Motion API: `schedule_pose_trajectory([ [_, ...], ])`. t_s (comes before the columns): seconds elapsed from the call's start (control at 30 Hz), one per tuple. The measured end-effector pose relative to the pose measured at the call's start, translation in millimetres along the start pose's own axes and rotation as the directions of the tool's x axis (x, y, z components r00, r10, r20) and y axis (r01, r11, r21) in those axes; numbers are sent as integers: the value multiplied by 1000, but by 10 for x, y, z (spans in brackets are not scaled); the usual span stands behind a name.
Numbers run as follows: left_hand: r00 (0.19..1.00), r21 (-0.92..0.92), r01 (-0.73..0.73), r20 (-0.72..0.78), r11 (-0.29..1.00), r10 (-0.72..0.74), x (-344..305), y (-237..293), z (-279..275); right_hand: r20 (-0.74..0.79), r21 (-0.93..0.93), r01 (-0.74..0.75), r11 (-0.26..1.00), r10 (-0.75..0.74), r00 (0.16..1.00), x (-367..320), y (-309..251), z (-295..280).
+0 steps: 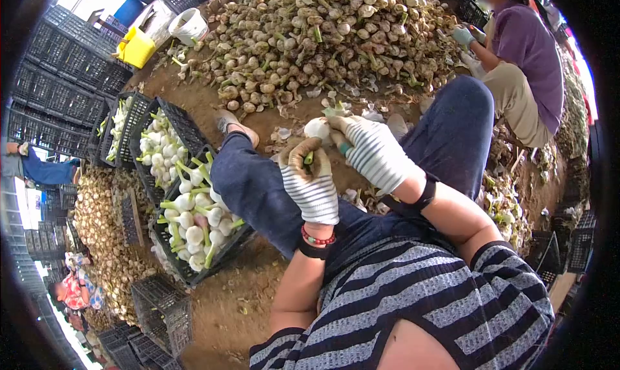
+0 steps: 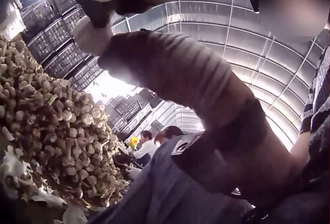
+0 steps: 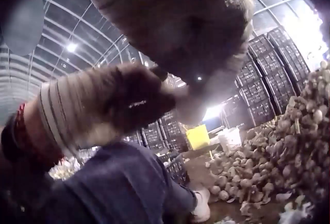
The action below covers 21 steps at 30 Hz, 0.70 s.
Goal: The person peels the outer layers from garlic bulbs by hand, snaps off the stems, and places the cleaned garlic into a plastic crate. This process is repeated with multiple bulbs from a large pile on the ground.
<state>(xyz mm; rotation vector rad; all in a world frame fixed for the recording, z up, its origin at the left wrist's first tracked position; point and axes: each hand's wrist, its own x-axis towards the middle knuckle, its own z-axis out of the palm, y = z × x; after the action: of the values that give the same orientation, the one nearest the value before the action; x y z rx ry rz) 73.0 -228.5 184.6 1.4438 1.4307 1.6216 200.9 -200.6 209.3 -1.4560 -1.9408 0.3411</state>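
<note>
A white garlic bulb (image 1: pixel 316 129) is between the two gloved hands, above the person's lap. The left hand (image 1: pixel 310 182), in a striped glove with dirty fingertips, grips the bulb, and a cut green stem (image 1: pixel 309 157) pokes out among its curled fingers. Against the bulb's other side, the right hand (image 1: pixel 376 149) pinches pale, ragged garlic skin (image 1: pixel 336 110) at its fingertips. A teal-green piece (image 1: pixel 343 148) shows beside the right thumb; I cannot tell what it is. Both wrist views show the hands meeting at the bulb, dark against the light.
A large heap of unpeeled garlic (image 1: pixel 303 40) lies ahead. Black crates of cleaned garlic (image 1: pixel 165 137) stand left of the knee. Behind them are stacked crates (image 1: pixel 64 66), a yellow container (image 1: pixel 135 47) and a white bucket (image 1: pixel 188 26). Another person (image 1: pixel 526 60) sits at the right.
</note>
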Motion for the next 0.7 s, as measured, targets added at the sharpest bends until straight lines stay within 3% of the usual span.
schedule_pose_trajectory([
  [0.1, 999, -105, 42, 23, 994, -40, -43, -87, 26, 45, -164, 32, 986, -25, 999, -34, 79, 23],
  [0.2, 991, -180, 120, 73, 976, -108, -27, -106, -19, 85, -44, -57, 997, 61, 995, 41, 139, -36],
  [0.27, 938, -448, 339, 99, 827, -331, 2, -106, -60, 4, 229, -230, 946, 235, 972, 60, 359, -48],
  [0.3, 930, -545, 355, 126, 759, -344, 28, -143, -102, 42, -300, -111, 947, 129, 991, 45, 649, -39],
  [0.37, 916, -635, 385, 174, 670, -362, 89, -180, -188, 458, -441, -255, 860, 460, 761, 121, 753, -230],
  [0.4, 911, -672, 393, 190, 628, -366, 100, -168, -208, 600, -512, -272, 815, 566, 566, 154, 750, -256],
  [0.43, 912, -671, 389, 183, 632, -368, 98, -183, -214, 605, -508, -267, 819, 560, 566, 90, 696, -263],
  [0.47, 914, -627, 387, 168, 676, -368, 96, -215, -219, 478, -262, -211, 942, 316, 819, -41, 605, -287],
  [0.5, 916, -580, 387, 156, 717, -369, 92, -228, -225, 241, -27, -68, 997, 73, 968, -100, 453, -348],
  [0.53, 917, -576, 385, 154, 721, -368, 92, -182, -214, 241, -21, -67, 998, 70, 968, -83, 338, -366],
  [0.6, 952, -412, 307, 120, 858, -283, 74, -44, -156, 89, 64, 78, 995, -84, 992, 8, 73, -389],
  [0.63, 979, -354, 201, 63, 913, -191, 51, -12, -127, 240, 103, -25, 994, -1, 971, 55, -69, -484],
  [0.67, 980, -354, 199, 59, 914, -191, 32, 10, -108, 242, 105, -21, 994, -5, 970, 71, -88, -443],
  [0.7, 997, -268, 80, 13, 960, -80, 8, 26, -95, 210, 71, -23, 997, 8, 978, 74, -88, -387],
])
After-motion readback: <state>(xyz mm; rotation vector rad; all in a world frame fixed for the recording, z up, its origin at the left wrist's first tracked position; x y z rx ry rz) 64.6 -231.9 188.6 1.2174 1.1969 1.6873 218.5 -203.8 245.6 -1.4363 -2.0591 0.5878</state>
